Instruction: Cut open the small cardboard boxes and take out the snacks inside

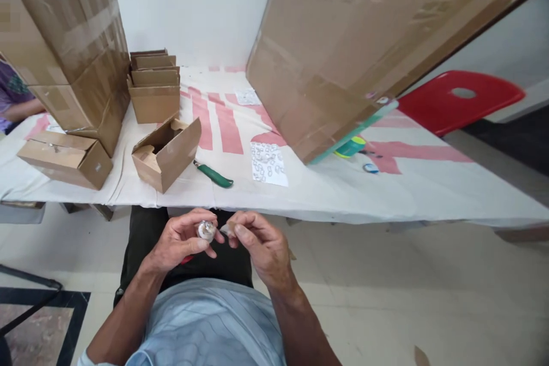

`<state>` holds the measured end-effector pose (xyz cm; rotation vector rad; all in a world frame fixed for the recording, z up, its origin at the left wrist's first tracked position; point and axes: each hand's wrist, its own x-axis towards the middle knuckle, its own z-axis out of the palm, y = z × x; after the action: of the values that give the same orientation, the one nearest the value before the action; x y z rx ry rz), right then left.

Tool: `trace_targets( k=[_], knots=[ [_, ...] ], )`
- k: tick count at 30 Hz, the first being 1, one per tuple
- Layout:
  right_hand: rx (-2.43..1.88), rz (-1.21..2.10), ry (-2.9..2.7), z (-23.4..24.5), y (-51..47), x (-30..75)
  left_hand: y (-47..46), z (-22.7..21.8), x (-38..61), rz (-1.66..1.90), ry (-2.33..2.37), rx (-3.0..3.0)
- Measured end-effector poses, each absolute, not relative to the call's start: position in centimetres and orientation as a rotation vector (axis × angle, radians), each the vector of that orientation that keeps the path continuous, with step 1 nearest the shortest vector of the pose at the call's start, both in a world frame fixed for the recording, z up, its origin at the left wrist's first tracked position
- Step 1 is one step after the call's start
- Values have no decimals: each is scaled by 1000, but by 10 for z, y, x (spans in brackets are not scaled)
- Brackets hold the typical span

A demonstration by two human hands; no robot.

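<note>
Left hand [182, 243] and right hand [257, 246] are brought together over the lap, with a small shiny piece [206, 230] pinched up front

Left fingers are closed round the shiny piece, which is held up high, likely so it can be seen well. The right thumb and forefinger are clamped on a pale bit [227, 230] just beside it. Neither thing can really be made out, as both are tiny and half covered. Further off, an open box [166, 151], a green-handled tool [214, 175] and a sheet of little rings [268, 163] are laid near the table [386, 194] edge, probably for easy reach. Behind them a big cardboard sheet [343, 68] is propped up, and a tape roll [350, 147] is half hidden under it.
</note>
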<state>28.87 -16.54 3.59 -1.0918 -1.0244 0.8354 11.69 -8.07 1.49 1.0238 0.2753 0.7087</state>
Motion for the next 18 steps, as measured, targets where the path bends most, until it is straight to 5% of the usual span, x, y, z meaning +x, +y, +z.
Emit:
trace_targets(
  k=[18],
  knots=[
    [-1134,913,-1289,48,-165,279,-89,30,96,801,397,1414]
  ],
)
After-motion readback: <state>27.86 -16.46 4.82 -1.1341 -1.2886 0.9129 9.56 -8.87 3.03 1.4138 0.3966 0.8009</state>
